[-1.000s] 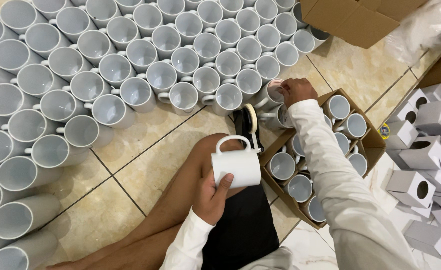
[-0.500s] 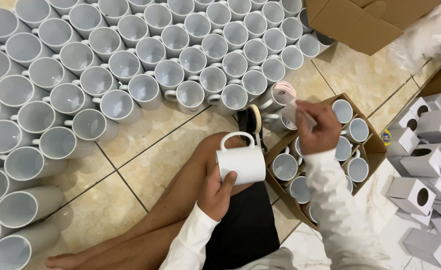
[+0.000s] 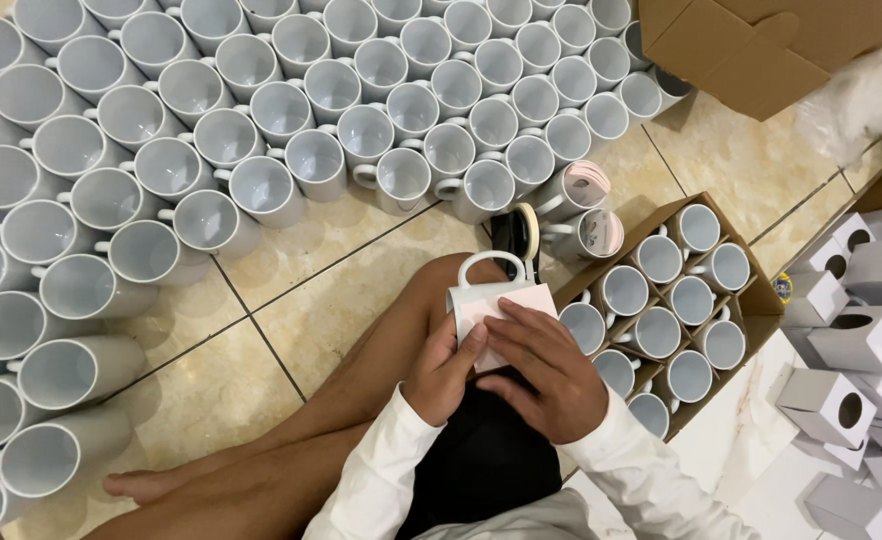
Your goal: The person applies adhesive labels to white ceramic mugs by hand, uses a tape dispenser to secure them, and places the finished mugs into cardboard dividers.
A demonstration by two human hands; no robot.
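White ceramic mug (image 3: 488, 290) sat on the person's knee, handle up and pointing away from the body, long axis roughly level. Both hands were on it. Left hand (image 3: 443, 372) gripped the near left side, thumb pressed on the pale paper sheet (image 3: 509, 310) laid over the mug's wall. Right hand (image 3: 544, 368) lay flat across the sheet from the right, fingers spread, holding it down. Neither hand had to reach; the mug was directly under both, just ahead of the wrists.

Tape roll (image 3: 527, 232) stood just beyond the mug's handle. Two mugs with paper (image 3: 587, 208) already around them lay on their sides near it. Open cardboard box (image 3: 756, 300) of upright mugs sat right of the knee, touching distance from the right hand. Rows of empty mugs (image 3: 261, 130) covered the beige tiled floor (image 3: 291, 300) ahead and left. Small grey cartons (image 3: 851, 380) were stacked far right; another brown cardboard box (image 3: 761, 45) top right.
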